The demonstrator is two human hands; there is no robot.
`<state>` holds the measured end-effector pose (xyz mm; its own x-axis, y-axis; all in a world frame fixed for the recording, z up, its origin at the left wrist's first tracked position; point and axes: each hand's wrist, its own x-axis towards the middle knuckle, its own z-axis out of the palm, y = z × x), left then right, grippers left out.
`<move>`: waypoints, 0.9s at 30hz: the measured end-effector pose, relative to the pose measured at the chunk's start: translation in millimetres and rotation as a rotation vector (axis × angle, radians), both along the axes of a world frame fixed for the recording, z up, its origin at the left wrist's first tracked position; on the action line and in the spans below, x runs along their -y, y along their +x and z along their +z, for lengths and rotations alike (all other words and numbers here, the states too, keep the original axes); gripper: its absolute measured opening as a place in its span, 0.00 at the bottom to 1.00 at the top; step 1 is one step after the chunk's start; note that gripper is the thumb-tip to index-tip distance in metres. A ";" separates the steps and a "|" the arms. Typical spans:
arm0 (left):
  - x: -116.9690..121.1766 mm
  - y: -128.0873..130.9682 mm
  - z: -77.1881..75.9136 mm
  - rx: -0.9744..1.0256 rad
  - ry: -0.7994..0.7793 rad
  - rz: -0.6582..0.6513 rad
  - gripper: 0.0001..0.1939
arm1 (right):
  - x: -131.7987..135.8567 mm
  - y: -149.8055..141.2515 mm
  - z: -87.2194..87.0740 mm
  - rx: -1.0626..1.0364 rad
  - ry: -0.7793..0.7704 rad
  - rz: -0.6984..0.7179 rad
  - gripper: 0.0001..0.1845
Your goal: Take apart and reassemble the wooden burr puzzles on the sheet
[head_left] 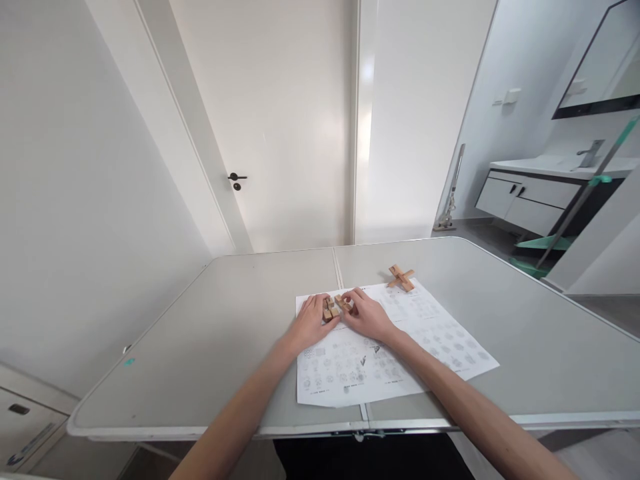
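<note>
My left hand [311,321] is curled around a small cluster of wooden puzzle blocks [331,312], which shows between its thumb and fingers. Just to the right, my right hand [367,315] pinches a notched wooden puzzle piece [343,303] with its thumb and fingertips. A narrow gap separates this piece from the cluster. Both hands rest over a printed instruction sheet [330,377] with rows of small drawings. Fingers hide part of the blocks. Beyond my right hand, several crossed wooden puzzle pieces [401,278] lie at the sheet's far right corner.
The sheet lies on a grey folding table [200,360] with a metal rim and a centre seam. Past the table's far edge is a closed white door [295,120]. A sink cabinet [530,193] and a green-handled broom [590,193] stand off to the right.
</note>
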<state>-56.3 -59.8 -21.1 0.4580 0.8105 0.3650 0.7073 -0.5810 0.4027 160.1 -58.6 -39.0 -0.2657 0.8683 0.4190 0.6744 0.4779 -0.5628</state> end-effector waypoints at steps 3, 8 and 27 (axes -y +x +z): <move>-1.0 -1.0 -1.4 0.008 0.000 -0.001 0.24 | -2.4 1.0 -3.0 0.045 -0.001 -0.086 0.14; -3.9 1.2 -3.0 0.122 -0.010 0.014 0.24 | -5.2 2.8 -5.9 0.080 0.010 -0.115 0.08; -13.9 1.5 22.5 1.466 -0.997 -0.184 0.26 | -1.2 -3.0 8.9 -0.564 -0.178 0.068 0.18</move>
<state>-54.8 -45.9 1.4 0.3422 0.9391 -0.0315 -0.5587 0.2302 0.7968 157.0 -57.4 -30.1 -0.1017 0.9270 0.3609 0.2198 0.3748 -0.9007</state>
